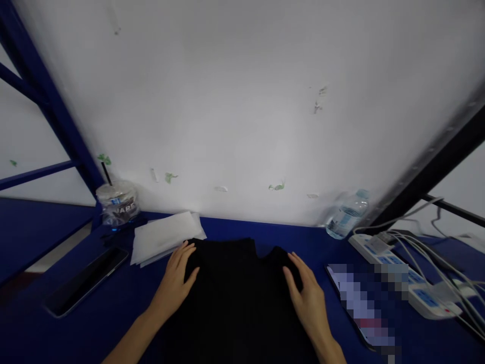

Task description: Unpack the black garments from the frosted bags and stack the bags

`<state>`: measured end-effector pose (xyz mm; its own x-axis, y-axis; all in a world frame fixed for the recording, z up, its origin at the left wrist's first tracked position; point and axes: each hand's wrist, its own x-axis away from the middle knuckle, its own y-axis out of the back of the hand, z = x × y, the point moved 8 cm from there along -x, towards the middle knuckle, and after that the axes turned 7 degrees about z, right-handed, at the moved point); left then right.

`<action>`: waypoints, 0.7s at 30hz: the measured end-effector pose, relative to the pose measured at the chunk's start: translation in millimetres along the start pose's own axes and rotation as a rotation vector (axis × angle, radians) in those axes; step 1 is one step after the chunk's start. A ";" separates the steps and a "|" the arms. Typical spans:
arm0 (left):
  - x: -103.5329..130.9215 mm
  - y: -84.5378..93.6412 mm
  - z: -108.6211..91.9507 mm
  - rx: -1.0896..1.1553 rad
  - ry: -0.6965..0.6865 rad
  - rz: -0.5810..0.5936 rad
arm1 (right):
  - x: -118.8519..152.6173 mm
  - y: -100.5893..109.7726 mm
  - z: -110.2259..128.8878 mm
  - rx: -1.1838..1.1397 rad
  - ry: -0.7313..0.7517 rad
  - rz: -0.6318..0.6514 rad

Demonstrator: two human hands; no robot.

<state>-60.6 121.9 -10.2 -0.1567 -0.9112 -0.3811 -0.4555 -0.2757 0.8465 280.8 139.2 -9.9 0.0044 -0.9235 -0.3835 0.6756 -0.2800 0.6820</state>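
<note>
A black cloth garment point(238, 298) lies spread on the blue table in front of me, its far edge uneven with a notch right of the middle. My left hand point(176, 278) rests along the garment's left edge near its far corner, fingers stretched out and thumb apart on the fabric. On the opposite side, my right hand point(306, 296) touches the far right corner, where the cloth is slightly bunched. Its fingers are extended, with the thumb apart from them. The near part of the garment runs out of the frame.
White paper sheets point(162, 237) lie beside my left hand, with a dark phone point(89, 280) and a wrapped cup point(119, 202) further left. To the right are a lit phone point(359, 308), a water bottle point(346, 215) and a power strip point(401, 278) with cables. A white wall point(235, 111) stands behind.
</note>
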 end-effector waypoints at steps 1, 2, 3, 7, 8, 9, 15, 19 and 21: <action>-0.3 5.0 1.6 0.014 0.015 -0.036 | -0.2 5.8 -2.8 -0.007 0.005 -0.043; -0.5 8.8 1.7 0.024 0.018 -0.056 | -0.6 8.2 -5.0 -0.007 0.016 -0.052; -0.7 11.2 0.5 0.029 0.011 -0.064 | -1.3 7.2 -6.9 -0.004 0.031 -0.031; 0.3 4.7 -7.9 0.005 -0.051 0.024 | -2.4 -8.4 -15.0 0.017 0.055 0.108; 1.1 -0.7 -8.7 -0.011 -0.061 0.072 | -2.3 -11.3 -17.0 0.023 0.052 0.123; 2.2 -6.7 -8.7 -0.029 -0.066 0.124 | -2.1 -13.3 -18.7 0.029 0.051 0.130; 8.3 -26.4 -1.2 -0.081 -0.046 0.304 | -1.3 -16.1 -22.2 0.050 0.033 0.154; 7.8 -23.7 1.3 -0.040 -0.022 0.298 | -2.0 -15.9 -22.0 0.052 0.024 0.162; 7.6 -23.3 1.8 -0.024 -0.026 0.294 | -2.3 -16.4 -22.0 0.053 0.028 0.165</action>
<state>-52.7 121.9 -33.5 -0.3015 -0.9449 -0.1271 -0.3667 -0.0081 0.9303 285.9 151.6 -33.8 0.1333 -0.9507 -0.2801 0.6245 -0.1388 0.7686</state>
